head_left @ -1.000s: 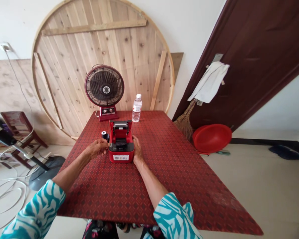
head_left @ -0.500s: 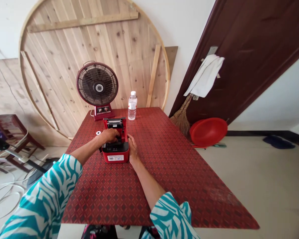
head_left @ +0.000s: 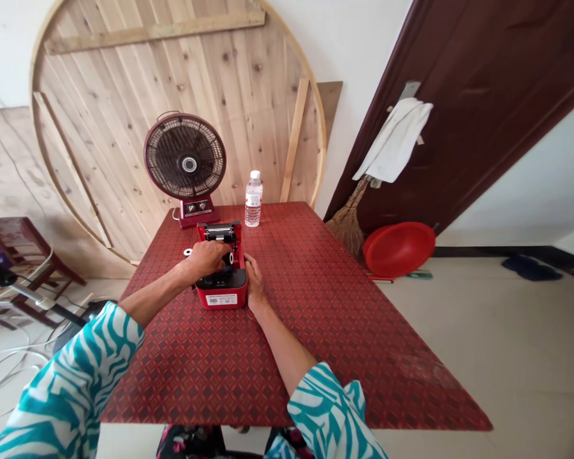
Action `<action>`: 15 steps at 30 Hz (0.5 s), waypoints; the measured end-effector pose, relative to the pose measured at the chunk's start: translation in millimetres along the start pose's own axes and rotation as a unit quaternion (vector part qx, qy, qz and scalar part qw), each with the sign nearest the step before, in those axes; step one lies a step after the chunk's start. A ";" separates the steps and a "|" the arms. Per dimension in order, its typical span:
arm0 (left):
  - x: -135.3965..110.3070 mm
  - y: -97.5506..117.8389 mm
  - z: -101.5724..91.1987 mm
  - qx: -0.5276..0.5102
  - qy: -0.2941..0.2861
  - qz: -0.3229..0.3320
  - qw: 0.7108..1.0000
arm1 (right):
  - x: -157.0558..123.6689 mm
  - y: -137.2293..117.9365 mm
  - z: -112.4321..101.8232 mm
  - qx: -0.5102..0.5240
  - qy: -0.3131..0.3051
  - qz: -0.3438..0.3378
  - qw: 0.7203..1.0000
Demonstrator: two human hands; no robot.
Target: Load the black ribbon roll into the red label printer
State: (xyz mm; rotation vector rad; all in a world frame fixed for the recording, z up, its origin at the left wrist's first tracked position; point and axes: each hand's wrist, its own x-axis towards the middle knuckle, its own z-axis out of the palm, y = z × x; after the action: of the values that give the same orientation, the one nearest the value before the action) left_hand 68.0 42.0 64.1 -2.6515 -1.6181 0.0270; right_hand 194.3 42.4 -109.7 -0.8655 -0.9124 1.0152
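A small red printer point(head_left: 221, 290) stands on the red patterned table point(head_left: 316, 319) with its lid point(head_left: 219, 232) tipped open at the back. My left hand point(head_left: 206, 258) is over the open compartment, fingers closed on a small black roll with a white end point(head_left: 228, 258). My right hand point(head_left: 254, 284) lies flat against the printer's right side, fingers stretched out. Another small dark roll point(head_left: 187, 252) stands on the table just left of the printer.
A red table fan point(head_left: 185, 162) and a water bottle point(head_left: 253, 199) stand at the table's far end before a big round wooden board point(head_left: 124, 95). A broom point(head_left: 347, 226), red basin point(head_left: 398, 247) and door are right. A chair point(head_left: 9, 239) and cables are left.
My left hand has moved from the printer's left side up over its open compartment, with a small roll showing in its fingers. My right hand has stayed on the printer's right side.
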 end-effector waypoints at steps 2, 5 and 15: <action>-11.9 -11.9 -5.3 -0.090 0.068 0.006 0.994 | -0.6 -1.9 -0.4 -0.006 0.000 0.001 1.000; -33.7 -47.6 -9.1 -0.323 0.171 -0.004 0.931 | -1.5 -5.7 -1.0 -0.018 -0.002 0.001 1.000; -78.5 -125.9 72.4 -0.580 0.225 -0.148 0.768 | -1.8 -6.4 -1.9 -0.019 0.016 0.036 0.999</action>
State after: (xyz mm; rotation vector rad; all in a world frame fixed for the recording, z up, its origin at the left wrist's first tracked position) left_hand -82.2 31.3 -3.6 -2.4627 -2.2006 -2.0449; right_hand 197.6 38.6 -105.0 -0.9499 -0.8809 1.0462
